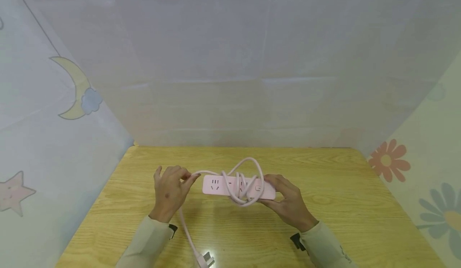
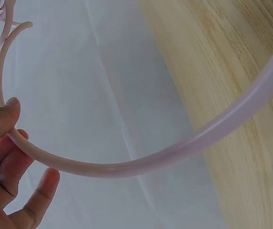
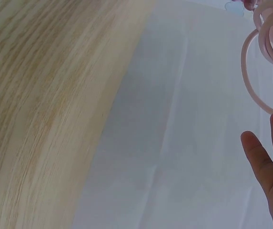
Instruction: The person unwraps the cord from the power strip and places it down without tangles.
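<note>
In the head view a pink power strip (image 1: 214, 185) is held up over the table, its sockets facing me. Its pink cord (image 1: 246, 202) is wound in loose loops around the strip's middle and right part. My right hand (image 1: 289, 202) grips the strip's right end between thumb and fingers. With thumb and fingertips my left hand (image 1: 171, 192) pinches the cord just left of the strip. From there the cord hangs down to a plug (image 1: 204, 259) at the bottom edge. The left wrist view shows the pinched cord (image 2: 112, 170) curving away to the right.
A light wooden table (image 1: 335, 188) lies below both hands. Pale cloth-like walls surround it, the back one (image 1: 216, 100) plain. The left wall bears a moon (image 1: 73, 80) and a star, the right one flowers (image 1: 389, 160).
</note>
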Action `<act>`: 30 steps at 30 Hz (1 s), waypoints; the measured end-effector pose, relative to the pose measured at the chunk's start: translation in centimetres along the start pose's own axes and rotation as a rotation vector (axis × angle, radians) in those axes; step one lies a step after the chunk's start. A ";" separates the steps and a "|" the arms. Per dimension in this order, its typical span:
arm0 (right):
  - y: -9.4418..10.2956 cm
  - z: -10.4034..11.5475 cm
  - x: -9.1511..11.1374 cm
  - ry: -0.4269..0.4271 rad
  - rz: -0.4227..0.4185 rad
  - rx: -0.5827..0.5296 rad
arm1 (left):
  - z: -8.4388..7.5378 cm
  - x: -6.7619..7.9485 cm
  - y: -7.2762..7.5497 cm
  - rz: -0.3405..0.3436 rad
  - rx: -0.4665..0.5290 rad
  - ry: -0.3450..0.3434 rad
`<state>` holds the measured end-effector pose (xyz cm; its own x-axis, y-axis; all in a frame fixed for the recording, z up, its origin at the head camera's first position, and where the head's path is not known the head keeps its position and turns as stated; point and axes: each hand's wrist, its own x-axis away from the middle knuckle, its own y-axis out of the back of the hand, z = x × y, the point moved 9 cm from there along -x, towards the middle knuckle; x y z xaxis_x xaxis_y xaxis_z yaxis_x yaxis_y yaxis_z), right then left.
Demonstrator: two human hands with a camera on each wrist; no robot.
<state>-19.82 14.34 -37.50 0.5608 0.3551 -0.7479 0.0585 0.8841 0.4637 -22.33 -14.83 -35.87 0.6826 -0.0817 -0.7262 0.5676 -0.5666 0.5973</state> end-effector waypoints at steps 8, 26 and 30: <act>0.0 0.0 0.0 0.008 -0.002 -0.015 | 0.0 -0.1 0.3 -0.021 0.004 -0.005; 0.1 -0.1 -0.1 -0.007 0.003 -0.013 | -0.2 -0.6 1.0 -0.064 0.049 -0.009; 0.0 -0.1 0.0 -0.017 0.006 -0.012 | -0.3 -0.6 1.1 -0.070 0.050 -0.008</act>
<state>-19.94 14.41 -37.56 0.5748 0.3559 -0.7368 0.0452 0.8853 0.4628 -22.00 -15.20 -34.64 0.6386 -0.0469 -0.7681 0.5897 -0.6114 0.5276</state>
